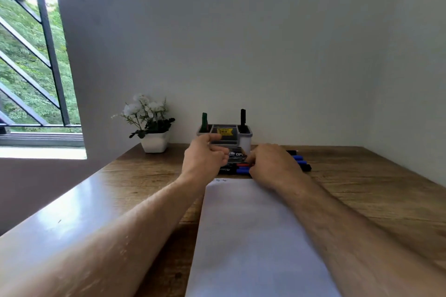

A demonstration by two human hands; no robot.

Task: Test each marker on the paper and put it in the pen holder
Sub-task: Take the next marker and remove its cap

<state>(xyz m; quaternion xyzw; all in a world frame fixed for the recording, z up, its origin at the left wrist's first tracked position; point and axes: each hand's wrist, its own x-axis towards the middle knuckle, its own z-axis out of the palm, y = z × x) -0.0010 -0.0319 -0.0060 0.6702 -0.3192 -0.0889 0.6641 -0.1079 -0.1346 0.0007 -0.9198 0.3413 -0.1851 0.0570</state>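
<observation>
A grey pen holder [246,138] stands at the back of the desk, with a green marker [204,122] upright in its left slot and a black marker [243,120] in its right slot. In front of it lies a row of blue, red and black markers [242,168], which continues to the right [300,162]. My right hand [272,164] rests on this row with its fingers curled down round a marker; the fingertips are hidden. My left hand [205,157] hovers before the holder, fingers curled and thumb raised, holding nothing. The white paper [253,236] lies lengthwise under my arms, with small marks at its far left corner [218,180].
A marker box [237,154] with printed letters sits between the holder and the marker row. A white pot of white flowers [154,142] stands at the back left. The wooden desk [362,188] meets walls behind and to the right; a barred window is at the left.
</observation>
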